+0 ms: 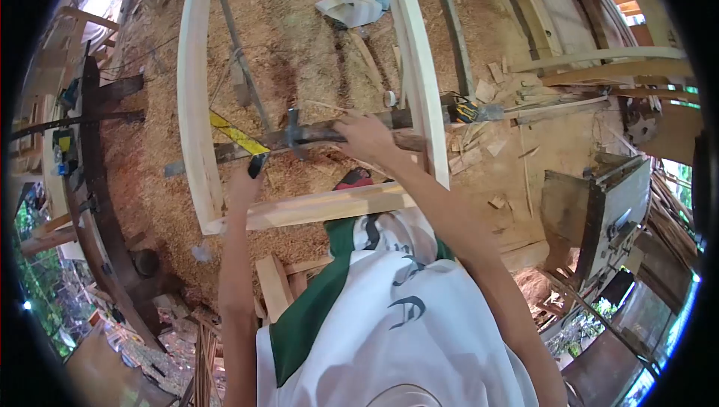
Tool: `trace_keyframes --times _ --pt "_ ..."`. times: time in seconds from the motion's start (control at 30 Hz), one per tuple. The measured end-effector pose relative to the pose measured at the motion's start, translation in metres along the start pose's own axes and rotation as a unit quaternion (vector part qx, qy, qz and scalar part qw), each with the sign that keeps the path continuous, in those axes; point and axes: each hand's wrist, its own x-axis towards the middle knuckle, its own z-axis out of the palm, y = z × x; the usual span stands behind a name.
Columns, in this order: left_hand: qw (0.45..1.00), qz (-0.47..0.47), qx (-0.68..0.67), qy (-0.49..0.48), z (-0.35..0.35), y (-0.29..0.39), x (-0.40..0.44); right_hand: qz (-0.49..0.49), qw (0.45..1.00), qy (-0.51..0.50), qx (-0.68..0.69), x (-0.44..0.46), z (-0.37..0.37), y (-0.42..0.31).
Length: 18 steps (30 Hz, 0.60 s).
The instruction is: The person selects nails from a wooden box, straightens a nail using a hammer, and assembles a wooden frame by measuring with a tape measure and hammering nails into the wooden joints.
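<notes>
My left hand [243, 184] is closed around the dark handle of a try square [238, 134]. Its yellow blade points up and left inside a pale wooden frame [196, 85]. A hammer [294, 136] lies on a dark wooden beam [389, 119], its head across the beam and its handle towards my right hand [367, 137]. The fingers of that hand are curled at the handle; their undersides are hidden. The frame's near rail [329, 206] runs just in front of my body, and my right forearm crosses over it.
A yellow-and-black tool [466, 112] rests on the beam beyond the frame's right side. A red-and-black object [353, 179] lies behind the near rail. Sawdust and offcuts cover the ground, with a crumpled white bag [352, 6] farther off. A wooden box [599, 212] stands at right.
</notes>
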Motion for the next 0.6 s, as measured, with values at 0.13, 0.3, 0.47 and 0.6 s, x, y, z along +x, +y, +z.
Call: trace_keyframes --times 0.13,0.3,0.47,0.6 --pt "0.981 0.077 -0.172 0.051 -0.027 0.017 -0.045 -0.096 0.995 -0.016 0.029 0.032 0.035 0.015" --pt "0.978 0.123 -0.166 -0.001 -0.06 0.084 -0.105 -0.074 0.995 -0.008 0.059 0.037 0.034 0.017" --pt "0.952 0.279 -0.092 -0.087 -0.043 0.185 -0.121 -0.031 0.999 -0.039 0.013 0.022 0.005 0.038" --pt "0.946 0.302 -0.056 -0.106 -0.002 0.246 -0.105 0.096 0.945 0.221 0.223 -0.033 -0.061 0.097"
